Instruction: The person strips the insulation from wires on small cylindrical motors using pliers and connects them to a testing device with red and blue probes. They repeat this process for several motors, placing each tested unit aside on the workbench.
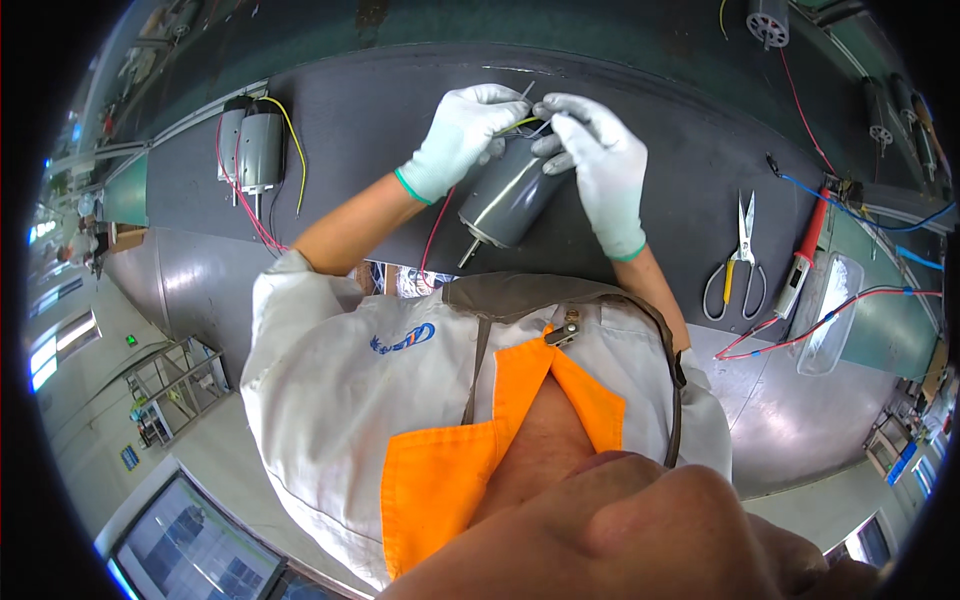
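Observation:
A dark grey cylindrical electric motor (512, 190) lies tilted on the bench, its metal shaft pointing toward me. My left hand (458, 138), in a white glove with a green cuff, pinches a thin pale strip (528, 90) at the motor's far end. Gloved the same way, my right hand (598, 160) has its fingers curled together there, some against the motor casing; what they grip is hidden. A short yellow-green wire (519, 125) shows between the hands. From beside my left wrist a red wire (432, 240) runs toward me.
Two more grey motors (262, 150) with red and yellow wires stand on the left. Right of me lie scissors (742, 255), a red-handled tool (805, 250) with a cable, and a clear plastic tray (832, 315). Another motor (768, 22) sits at the far right.

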A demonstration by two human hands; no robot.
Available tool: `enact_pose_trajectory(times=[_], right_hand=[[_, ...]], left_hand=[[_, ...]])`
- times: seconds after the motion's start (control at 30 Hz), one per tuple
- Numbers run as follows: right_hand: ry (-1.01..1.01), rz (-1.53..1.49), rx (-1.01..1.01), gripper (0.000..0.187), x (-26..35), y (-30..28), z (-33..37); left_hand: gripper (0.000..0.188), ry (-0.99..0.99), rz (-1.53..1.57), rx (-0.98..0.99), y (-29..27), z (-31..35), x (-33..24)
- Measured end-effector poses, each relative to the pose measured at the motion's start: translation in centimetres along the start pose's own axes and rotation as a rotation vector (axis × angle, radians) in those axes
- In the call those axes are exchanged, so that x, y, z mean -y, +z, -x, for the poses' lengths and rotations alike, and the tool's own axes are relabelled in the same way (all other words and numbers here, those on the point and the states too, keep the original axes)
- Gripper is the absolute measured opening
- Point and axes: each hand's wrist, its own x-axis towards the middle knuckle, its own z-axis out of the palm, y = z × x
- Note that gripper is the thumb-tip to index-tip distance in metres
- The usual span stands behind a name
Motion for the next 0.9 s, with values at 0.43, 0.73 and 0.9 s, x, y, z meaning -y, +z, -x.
enact_pose_trajectory(times=[0.43,0.73,0.9], right_hand=[[0.08,0.032,0.038,0.048,1.2,-1.6,-1.8],[0.293,0.197,0.282,0.043,3.0,-4.3,-3.4],[-0.38,0.691,0.032,0.028,0.4,-3.4,-1.7]], left_hand=[[0.028,0.195,-0.11,0.085,1.4,0.2,0.3],[0.027,0.34,-0.259,0.099,3.4,0.0,-0.4],[0.022,0.576,-0.575,-0.017,4.0,1.2,-1.2]])
